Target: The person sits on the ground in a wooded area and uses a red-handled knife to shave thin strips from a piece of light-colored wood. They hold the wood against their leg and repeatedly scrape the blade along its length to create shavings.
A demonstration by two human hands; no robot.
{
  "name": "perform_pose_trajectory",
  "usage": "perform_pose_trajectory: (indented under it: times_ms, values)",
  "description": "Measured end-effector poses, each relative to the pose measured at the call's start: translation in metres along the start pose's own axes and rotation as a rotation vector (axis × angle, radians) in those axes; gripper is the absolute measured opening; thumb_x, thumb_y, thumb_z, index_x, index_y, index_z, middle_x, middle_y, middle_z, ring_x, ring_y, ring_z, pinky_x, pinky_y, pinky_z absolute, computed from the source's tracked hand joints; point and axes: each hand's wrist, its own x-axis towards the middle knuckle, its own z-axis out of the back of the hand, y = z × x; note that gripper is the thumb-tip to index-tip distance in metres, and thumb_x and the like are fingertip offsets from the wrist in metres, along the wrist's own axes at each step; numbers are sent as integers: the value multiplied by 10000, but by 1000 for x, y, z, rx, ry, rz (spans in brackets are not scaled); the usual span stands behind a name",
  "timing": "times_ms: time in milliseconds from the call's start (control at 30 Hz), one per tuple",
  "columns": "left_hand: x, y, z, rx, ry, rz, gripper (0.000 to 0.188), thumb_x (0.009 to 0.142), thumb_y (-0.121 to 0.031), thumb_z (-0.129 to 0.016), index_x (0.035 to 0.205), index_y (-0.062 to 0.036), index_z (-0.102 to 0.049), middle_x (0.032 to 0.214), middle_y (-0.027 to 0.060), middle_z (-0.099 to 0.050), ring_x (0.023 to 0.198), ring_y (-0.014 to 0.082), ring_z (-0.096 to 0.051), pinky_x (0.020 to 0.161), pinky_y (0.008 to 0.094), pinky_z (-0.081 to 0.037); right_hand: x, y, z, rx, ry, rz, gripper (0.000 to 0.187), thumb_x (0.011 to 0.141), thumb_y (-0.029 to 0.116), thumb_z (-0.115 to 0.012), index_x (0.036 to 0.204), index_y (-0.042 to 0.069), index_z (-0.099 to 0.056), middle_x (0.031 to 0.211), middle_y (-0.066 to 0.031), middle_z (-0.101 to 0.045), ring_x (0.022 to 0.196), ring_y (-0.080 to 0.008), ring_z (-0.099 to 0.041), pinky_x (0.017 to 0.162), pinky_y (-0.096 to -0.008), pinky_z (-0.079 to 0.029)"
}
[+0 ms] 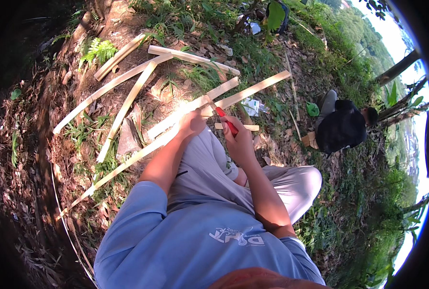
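Observation:
My left hand (191, 123) is closed around a long pale strip of split wood or bamboo (132, 160), which slants from the lower left to the upper right across my lap. In my right hand (239, 142) is the red handle of a bladed tool (230, 124). Its thin blade reaches up and left over the strip, close to my left hand; glare blurs it, so I cannot tell whether it is a knife or a saw. A shorter pale strip (224, 87) lies just beyond, alongside the held one. One small pale piece (247, 127) rests by my right hand.
Several more pale strips (127, 111) lie on the leaf-littered ground ahead and left. A grey wedge-shaped piece (129, 137) stands near my left forearm. To the right sits another person in dark clothing (342, 127), beside a green object (312, 109). White litter (254, 107) lies ahead.

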Motion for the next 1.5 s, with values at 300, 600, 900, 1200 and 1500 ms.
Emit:
perform_pose_trajectory:
  times_ms: [300,600,900,1200,1500]
  values:
    - [-13,-4,9,50,5,147,349,936,-270,-647,1230,-95,-718,1160,216,-781,1106,432,-743,956,525,-577,-40,114,62,-114,100,-36,190,1073,111,-644,1237,45,-713,744,-147,-660,635,-182,-642,615,-362,-479]
    - [1,3,-13,86,76,136,404,917,-239,-631,1297,-126,-712,1159,200,-792,1090,402,-762,930,518,-598,-3,7,13,31,28,-124,197,1096,111,-649,1264,33,-717,802,-67,-650,679,-111,-552,654,-301,-488]
    - [3,-3,-12,137,108,87,392,964,-300,-613,1307,-124,-684,1171,200,-791,1085,394,-771,935,513,-604,-10,-15,-11,-34,-34,86,193,1093,134,-641,1264,60,-693,724,-139,-624,607,-180,-576,597,-342,-457]
    - [14,21,-24,187,45,129,425,923,-317,-653,1272,-75,-678,1090,222,-783,1027,405,-773,880,523,-608,-32,78,40,-92,52,-15,188,1106,106,-620,1266,44,-697,715,-65,-623,611,-103,-512,585,-315,-429]
    - [28,29,-38,250,19,59,425,916,-325,-656,1269,-87,-670,1083,189,-786,1030,370,-780,855,530,-607,21,-36,-29,66,-100,130,187,1109,108,-623,1266,43,-702,816,-81,-652,670,-129,-540,635,-302,-454]
